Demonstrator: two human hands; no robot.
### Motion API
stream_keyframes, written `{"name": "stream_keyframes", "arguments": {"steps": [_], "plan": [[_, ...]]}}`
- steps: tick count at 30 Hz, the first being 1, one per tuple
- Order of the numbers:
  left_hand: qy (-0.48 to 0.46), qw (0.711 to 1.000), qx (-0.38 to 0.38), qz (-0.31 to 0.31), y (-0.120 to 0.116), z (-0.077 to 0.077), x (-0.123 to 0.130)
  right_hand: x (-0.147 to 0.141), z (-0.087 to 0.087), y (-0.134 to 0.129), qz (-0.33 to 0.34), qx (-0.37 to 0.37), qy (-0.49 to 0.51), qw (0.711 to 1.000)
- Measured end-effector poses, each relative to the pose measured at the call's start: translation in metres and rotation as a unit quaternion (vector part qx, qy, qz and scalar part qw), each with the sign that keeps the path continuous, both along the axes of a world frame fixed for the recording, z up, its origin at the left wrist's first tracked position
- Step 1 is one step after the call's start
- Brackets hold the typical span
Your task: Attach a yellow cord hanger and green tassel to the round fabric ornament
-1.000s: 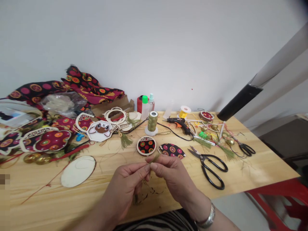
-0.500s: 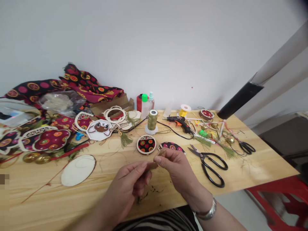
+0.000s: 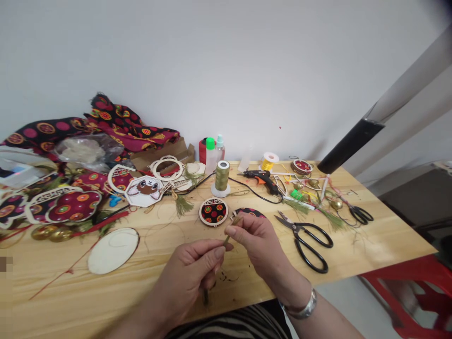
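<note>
Left hand [image 3: 196, 263] and right hand [image 3: 257, 241] hover close together above the tabletop [image 3: 63, 303] — each grip a narrow pinch on the olive thread [image 3: 226, 240], which runs between them, just this side of the round patterned ornament [image 3: 213, 213] — and big scissors [image 3: 295, 228] lie near the right.

Thin olive strands [image 3: 226, 240] are pinched by L hand [image 3: 196, 270] and R hand [image 3: 254, 240] above wooden bench [image 3: 151, 235].
L hand holds the lower part, R hand the upper part, w/ silver bracelet [image 3: 306, 306] worn below it. Just beyond lies a round frame [image 3: 213, 213] w/ patterned cloth, and behind it an olive thread spool [image 3: 222, 178] stands upright. Black-handled scissors [image 3: 295, 228] lie to the right of R hand; glue gun [image 3: 262, 179] is farther back, nr. yellow spool [image 3: 267, 165]. White oval disc [image 3: 113, 254] lies at left.
</note>
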State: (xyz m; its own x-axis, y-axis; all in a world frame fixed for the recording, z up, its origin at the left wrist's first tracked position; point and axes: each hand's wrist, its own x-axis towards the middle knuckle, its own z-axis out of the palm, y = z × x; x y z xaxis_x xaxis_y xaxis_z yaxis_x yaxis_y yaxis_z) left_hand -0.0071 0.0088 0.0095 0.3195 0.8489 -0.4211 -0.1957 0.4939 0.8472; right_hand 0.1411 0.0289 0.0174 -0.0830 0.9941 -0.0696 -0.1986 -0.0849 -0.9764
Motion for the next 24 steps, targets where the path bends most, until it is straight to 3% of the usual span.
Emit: {"name": "stream_keyframes", "arguments": {"steps": [7,14,21,24], "plan": [[0.118,0.985,0.114,-0.052,-0.001,0.004,-0.005,-0.002,0.010,-0.002,-0.032,0.091,-0.115,0.989],[0.155,0.957,0.241,-0.050,0.006,0.007,-0.008,-0.002,0.012,-0.003,-0.007,0.117,-0.120,0.986],[0.037,0.980,0.180,0.074,0.007,0.006,-0.007,-0.008,-0.007,0.001,0.089,0.050,0.070,0.992],[0.000,0.983,0.148,0.112,0.007,0.008,-0.005,-0.015,-0.013,0.001,0.099,0.026,0.091,0.991]]}}
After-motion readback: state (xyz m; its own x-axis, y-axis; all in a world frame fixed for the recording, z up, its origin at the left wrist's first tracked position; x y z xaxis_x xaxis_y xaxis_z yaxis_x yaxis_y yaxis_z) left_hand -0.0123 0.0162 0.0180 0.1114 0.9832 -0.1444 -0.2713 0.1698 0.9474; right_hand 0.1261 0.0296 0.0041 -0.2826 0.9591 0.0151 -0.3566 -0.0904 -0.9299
